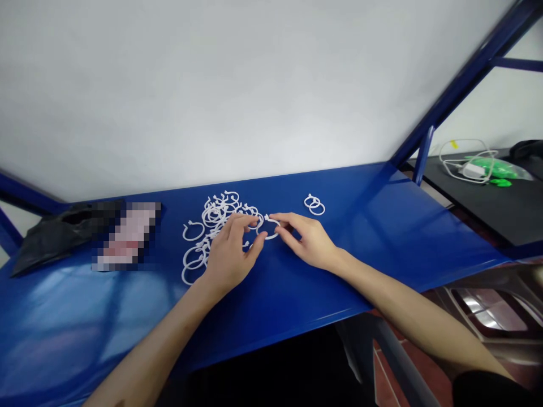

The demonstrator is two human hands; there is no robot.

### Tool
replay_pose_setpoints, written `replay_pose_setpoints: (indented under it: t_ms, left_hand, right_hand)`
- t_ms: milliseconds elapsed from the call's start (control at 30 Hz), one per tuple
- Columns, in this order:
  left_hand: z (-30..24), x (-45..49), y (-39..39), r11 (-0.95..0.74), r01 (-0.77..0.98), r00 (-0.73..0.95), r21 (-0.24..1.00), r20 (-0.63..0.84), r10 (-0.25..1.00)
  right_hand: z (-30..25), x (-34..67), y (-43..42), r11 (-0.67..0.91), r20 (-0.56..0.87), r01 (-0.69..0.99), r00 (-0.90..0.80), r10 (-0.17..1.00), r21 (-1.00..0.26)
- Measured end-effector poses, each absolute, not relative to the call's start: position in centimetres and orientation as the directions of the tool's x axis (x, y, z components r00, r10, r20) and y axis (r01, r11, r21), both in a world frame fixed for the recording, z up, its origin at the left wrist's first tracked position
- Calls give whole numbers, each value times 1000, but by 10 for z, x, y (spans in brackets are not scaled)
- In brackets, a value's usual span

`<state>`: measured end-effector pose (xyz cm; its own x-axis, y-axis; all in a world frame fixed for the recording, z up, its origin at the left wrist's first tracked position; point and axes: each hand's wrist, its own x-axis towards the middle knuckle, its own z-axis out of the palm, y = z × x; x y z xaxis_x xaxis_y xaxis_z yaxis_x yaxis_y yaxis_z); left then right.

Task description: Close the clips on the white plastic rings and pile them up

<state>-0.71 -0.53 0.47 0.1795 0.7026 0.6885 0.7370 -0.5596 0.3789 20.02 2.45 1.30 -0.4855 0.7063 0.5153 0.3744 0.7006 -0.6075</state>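
Left hand [231,251] beside piled white rings [215,211]

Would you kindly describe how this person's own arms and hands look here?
The left hand and right hand are ungloved, with no watch or bracelet visible. Both forearms are bare; a black sleeve shows toward the right elbow, while none shows on the left.

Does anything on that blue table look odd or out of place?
Mostly the blocky blur at the left, hiding whatever lies beside the crumpled black bag. Less oddly, two white rings lie overlapping on the right, apart from the main pile. I see no spill or obvious damage.
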Motion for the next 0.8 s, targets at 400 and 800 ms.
replay_pose_setpoints:
  t_ms: [400,800]
  left_hand:
    - [10,-13,2,-263,477,58,839,269,962]
    - [6,-7,-8,-491,621,161,610,515,842]
  right_hand:
    - [9,199,22,751,540,341,-535,650,-566]
    - [1,204,20,878,593,246,-660,462,-411]
